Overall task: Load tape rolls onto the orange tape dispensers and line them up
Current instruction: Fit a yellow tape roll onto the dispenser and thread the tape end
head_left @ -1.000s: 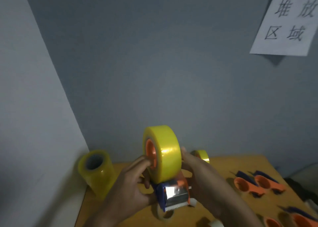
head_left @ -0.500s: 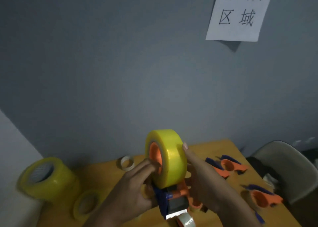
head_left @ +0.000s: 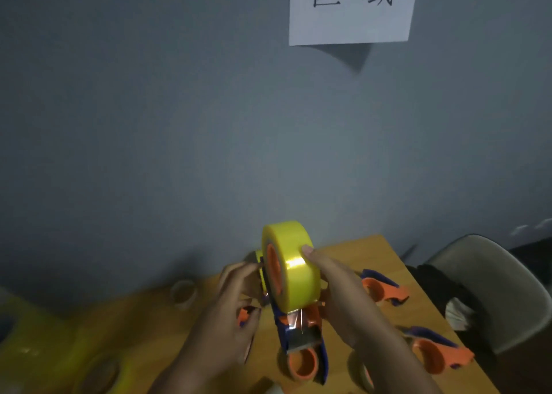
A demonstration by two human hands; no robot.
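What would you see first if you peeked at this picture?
First, the bright yellow tape roll in the middle, sitting on an orange and blue tape dispenser held up between the left hand and the right hand. Next, the white paper sign with big black characters, high on the grey wall. More empty orange dispensers lie on the wooden table to the right.

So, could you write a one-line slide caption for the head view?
Both hands, left hand and right hand, hold a yellow tape roll on an orange dispenser above the wooden table.

Plain workroom: grey wall (head_left: 179,124), paper sign (head_left: 349,8), wooden table (head_left: 385,253).
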